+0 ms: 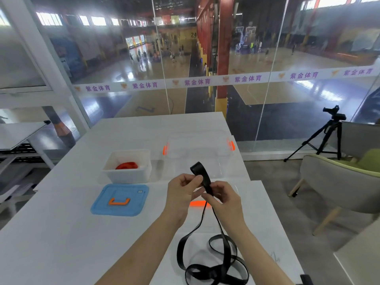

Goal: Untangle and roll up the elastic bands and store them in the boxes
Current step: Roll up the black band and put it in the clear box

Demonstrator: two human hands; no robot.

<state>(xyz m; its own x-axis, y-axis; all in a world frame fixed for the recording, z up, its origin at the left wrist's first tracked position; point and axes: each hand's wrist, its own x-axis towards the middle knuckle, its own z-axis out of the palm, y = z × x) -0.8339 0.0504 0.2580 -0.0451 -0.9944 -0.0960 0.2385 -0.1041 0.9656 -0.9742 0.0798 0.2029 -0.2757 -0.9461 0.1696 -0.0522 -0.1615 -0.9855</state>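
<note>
Beyond a glass wall, a large indoor sports hall with wooden courts spreads out below me, and a camera on a tripod (329,128) stands on the floor to my right. Close in, a white table (61,233) fills the lower view. On it, far side, sits a clear storage box (197,153) with orange clips, apparently nothing in it. Left of that is a smaller white box (128,173) holding a rolled red elastic band (126,166), and nearer me lies a blue lid (121,199) with an orange handle. Both my forearms reach forward over the table. My left hand (181,194) pinches the black elastic band (202,177) between thumb and forefinger just below a short loop that curls upward. My right hand (224,199) pinches the same band just beneath, the two hands almost touching. From my fingers the band's long axis runs straight down and toward me, ending in a loose tangle of loops on the table near my right forearm. As I judge it, rolling is just starting at the top end; the slack must feed upward through my right fingers, and the clear box lies directly ahead of both hands.
</note>
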